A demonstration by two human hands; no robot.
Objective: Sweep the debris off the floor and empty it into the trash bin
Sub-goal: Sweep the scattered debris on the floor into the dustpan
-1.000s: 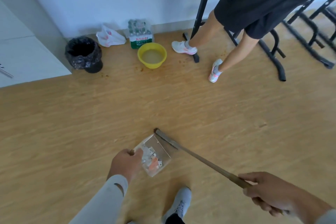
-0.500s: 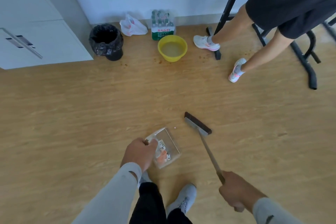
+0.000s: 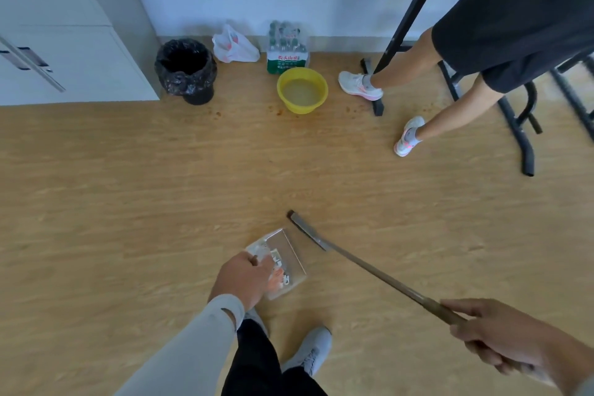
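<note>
Floor of wood-look planks fills most of the frame. White cabinet stands at upper left, and a second person's legs in pale shoes stand at upper right beside black metal frames. Along the far wall, from left to right, sit the black-lined trash bin, a white plastic bag, a pack of water bottles and, in front of that, a yellow basin. Lower centre, the left hand holds the near edge of a clear dustpan, its fingers curled on it; small white and orange debris lies inside. At lower right, the right hand is clenched round the handle of the broom, whose dark head lies just beside the dustpan's far right edge. Grey shoe shows at the bottom.
</note>
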